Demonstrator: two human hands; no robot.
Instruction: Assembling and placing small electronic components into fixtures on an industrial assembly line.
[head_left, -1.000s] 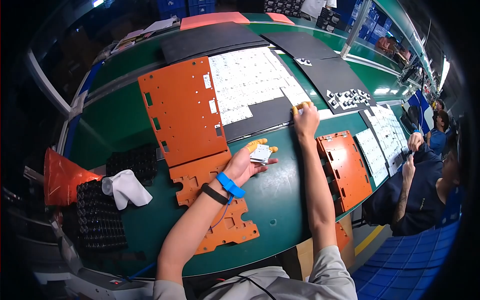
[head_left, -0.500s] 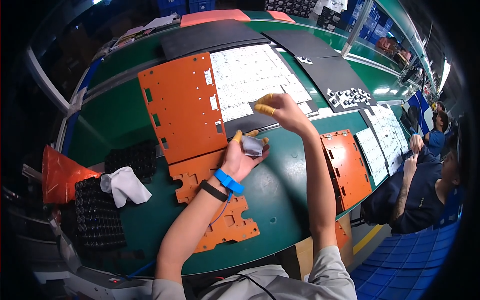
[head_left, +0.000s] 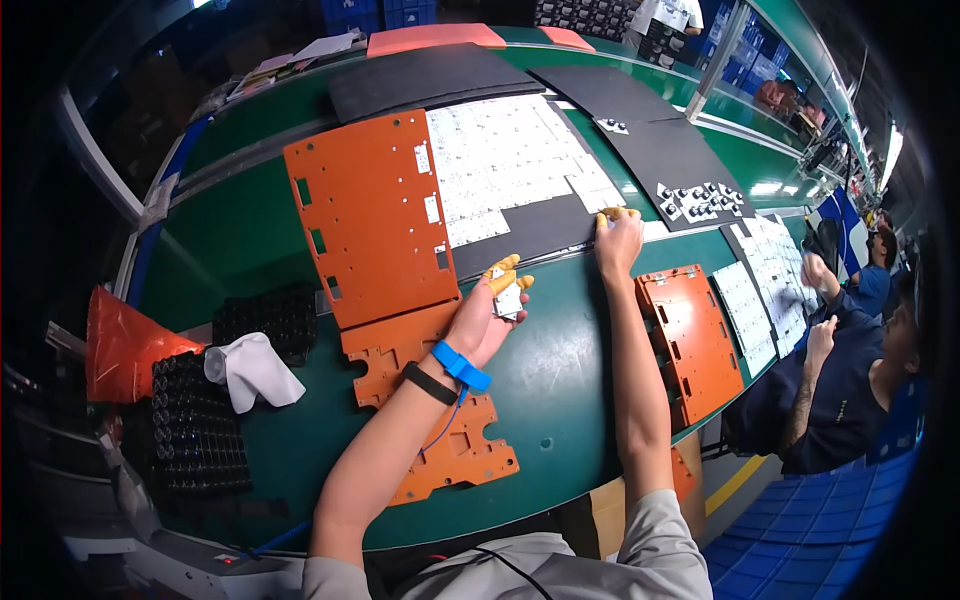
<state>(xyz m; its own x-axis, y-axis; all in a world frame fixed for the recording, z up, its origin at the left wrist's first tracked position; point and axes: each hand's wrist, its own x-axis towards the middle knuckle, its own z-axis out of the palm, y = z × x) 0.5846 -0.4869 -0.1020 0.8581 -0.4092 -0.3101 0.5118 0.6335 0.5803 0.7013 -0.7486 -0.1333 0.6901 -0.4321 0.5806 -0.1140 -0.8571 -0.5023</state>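
My left hand (head_left: 480, 318), palm up with yellow finger cots, has its fingers curled round a few small white circuit boards (head_left: 508, 300). A blue wrist strap (head_left: 460, 366) with a thin cord and a black band circle that wrist. Farther right, my right hand (head_left: 620, 246), also in yellow finger cots, reaches to the near right corner of the white circuit boards (head_left: 500, 150) laid out on a black sheet (head_left: 545, 222). Its fingers are bent together there; anything between them is hidden. An orange fixture plate (head_left: 370, 220) stands left of those boards, above an orange cut-out plate (head_left: 460, 440).
Another orange plate (head_left: 690, 340) lies right of my forearm, beside more white boards (head_left: 770, 280). Small boards with black round parts (head_left: 700, 200) sit on a black sheet. Black trays (head_left: 200, 420), a white cloth (head_left: 255, 372) and an orange bag (head_left: 130, 345) are left. A co-worker (head_left: 830, 380) works at right.
My right hand has moved right and down from above the black sheet to the boards' near right corner. The boards in my left hand are turned, showing their white faces instead of a greyish side.
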